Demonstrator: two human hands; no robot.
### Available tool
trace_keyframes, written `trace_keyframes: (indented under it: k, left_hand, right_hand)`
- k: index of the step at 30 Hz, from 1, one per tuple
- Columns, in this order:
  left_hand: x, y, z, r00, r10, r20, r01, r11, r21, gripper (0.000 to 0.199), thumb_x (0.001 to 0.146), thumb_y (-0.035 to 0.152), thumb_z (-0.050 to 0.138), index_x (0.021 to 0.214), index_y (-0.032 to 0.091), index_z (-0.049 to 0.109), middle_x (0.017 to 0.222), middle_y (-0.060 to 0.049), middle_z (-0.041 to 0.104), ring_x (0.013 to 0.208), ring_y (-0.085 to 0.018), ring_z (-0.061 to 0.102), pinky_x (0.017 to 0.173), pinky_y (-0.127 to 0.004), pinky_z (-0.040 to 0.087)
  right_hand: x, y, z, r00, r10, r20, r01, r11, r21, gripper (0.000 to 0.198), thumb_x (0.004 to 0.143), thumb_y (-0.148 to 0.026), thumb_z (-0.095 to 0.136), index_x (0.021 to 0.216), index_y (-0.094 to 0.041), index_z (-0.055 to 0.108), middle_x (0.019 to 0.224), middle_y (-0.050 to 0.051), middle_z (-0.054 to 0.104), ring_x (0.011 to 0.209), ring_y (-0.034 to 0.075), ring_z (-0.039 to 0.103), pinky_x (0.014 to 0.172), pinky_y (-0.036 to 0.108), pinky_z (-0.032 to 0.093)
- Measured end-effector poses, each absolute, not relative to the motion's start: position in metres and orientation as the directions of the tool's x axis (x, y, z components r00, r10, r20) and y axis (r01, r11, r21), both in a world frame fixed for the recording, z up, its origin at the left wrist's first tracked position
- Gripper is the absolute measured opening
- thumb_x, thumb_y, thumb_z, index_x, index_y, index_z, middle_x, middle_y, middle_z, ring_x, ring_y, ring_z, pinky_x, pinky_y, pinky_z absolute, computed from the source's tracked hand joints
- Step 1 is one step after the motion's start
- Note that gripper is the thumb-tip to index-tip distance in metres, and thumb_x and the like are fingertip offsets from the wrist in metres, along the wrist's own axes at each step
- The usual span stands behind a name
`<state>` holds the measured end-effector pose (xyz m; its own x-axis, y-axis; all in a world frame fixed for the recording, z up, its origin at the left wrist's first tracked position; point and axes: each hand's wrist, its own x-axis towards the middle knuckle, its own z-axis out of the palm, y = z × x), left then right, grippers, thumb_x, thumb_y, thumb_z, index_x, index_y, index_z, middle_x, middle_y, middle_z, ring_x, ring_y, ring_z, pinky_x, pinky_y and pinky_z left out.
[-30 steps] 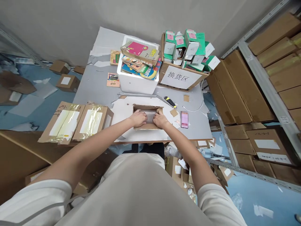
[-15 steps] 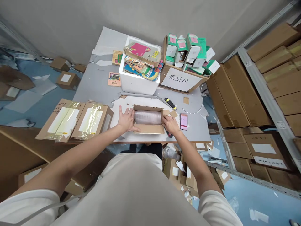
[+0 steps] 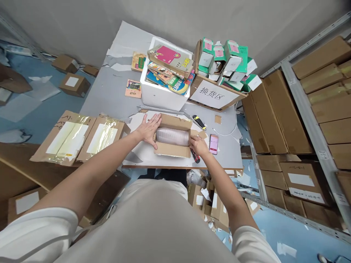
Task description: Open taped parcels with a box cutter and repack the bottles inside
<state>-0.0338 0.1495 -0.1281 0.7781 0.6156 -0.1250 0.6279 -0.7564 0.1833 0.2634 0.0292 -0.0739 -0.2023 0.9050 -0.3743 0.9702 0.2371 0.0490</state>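
An open cardboard box [image 3: 173,150] lies near the front edge of the table, its long flaps spread apart. Inside is a roll-shaped bundle in clear wrapping [image 3: 172,136]; what it contains cannot be made out. My left hand [image 3: 148,130] rests against the box's left end, fingers spread, fingertips at the back flap and thumb by the front corner. At the right end, my right hand [image 3: 199,145] has its fingers curled onto the cardboard edge. A red-and-black utility knife [image 3: 195,157] lies partly beneath that hand.
Two taped parcels [image 3: 102,138] sit left. Behind are a white foam box [image 3: 161,100] of books and a carton [image 3: 196,87] of green-white boxes. A yellow-black cutter [image 3: 199,122] and phone [image 3: 213,144] lie right. A loaded shelf [image 3: 307,120] flanks the table.
The box's back flap now leans further outward, showing more of its inside. My left hand has shifted up toward that flap's corner. My right hand stays at the right end. The view has shifted slightly.
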Motion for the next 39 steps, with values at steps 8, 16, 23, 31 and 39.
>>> trace_keyframes:
  k: [8,16,23,31,39]
  left_hand:
    - [-0.034,0.150,-0.139,0.755,0.626,-0.195,0.654,-0.700,0.287,0.143,0.048,0.077,0.065,0.150,0.004,-0.005,0.156,-0.027,0.002,0.144,-0.043,-0.004,0.104,-0.067,-0.016]
    - [-0.033,0.147,-0.136,0.726,0.650,-0.226,0.688,-0.680,0.255,0.138,0.055,0.077,0.062,0.150,0.004,-0.006,0.156,-0.027,-0.002,0.143,-0.043,-0.009,0.102,-0.066,-0.020]
    - [-0.030,0.142,-0.130,0.687,0.678,-0.261,0.727,-0.649,0.224,0.139,0.054,0.077,0.063,0.150,0.005,-0.007,0.156,-0.025,-0.003,0.142,-0.043,-0.015,0.100,-0.067,-0.023]
    - [-0.024,0.152,-0.127,0.672,0.689,-0.273,0.740,-0.612,0.278,0.143,0.046,0.071,0.071,0.151,0.007,-0.002,0.157,-0.024,0.001,0.143,-0.045,-0.011,0.099,-0.071,-0.019]
    - [-0.013,0.116,-0.084,0.411,0.910,0.056,0.397,-0.234,0.887,0.123,0.043,0.059,0.081,0.145,0.010,0.032,0.152,-0.024,0.028,0.142,-0.046,0.008,0.111,-0.065,0.002]
  right_hand:
    - [0.203,0.072,-0.068,-0.433,0.840,-0.327,0.882,0.470,0.039,0.032,0.089,-0.008,0.043,0.114,-0.015,0.062,0.122,0.014,0.063,0.122,0.026,0.047,0.110,0.050,0.022]
    - [0.124,0.123,-0.139,-0.395,0.802,-0.449,0.899,0.439,-0.008,0.043,0.097,-0.015,0.027,0.136,-0.009,0.042,0.133,0.020,0.052,0.117,0.026,0.049,0.094,0.038,0.042]
    - [0.131,0.120,-0.130,-0.367,0.801,-0.474,0.910,0.416,-0.001,0.033,0.095,-0.014,0.032,0.120,-0.013,0.054,0.117,0.018,0.061,0.108,0.025,0.057,0.088,0.038,0.043]
    - [0.206,0.098,-0.035,-0.254,0.961,-0.111,0.880,0.182,-0.440,0.019,0.088,-0.022,0.049,0.105,-0.021,0.058,0.099,0.006,0.069,0.091,0.023,0.063,0.078,0.032,0.045]
    - [0.208,0.067,0.036,0.492,0.837,0.239,0.217,0.148,-0.965,0.026,0.075,-0.039,0.067,0.084,-0.019,0.052,0.074,-0.003,0.061,0.069,0.013,0.056,0.070,0.026,0.047]
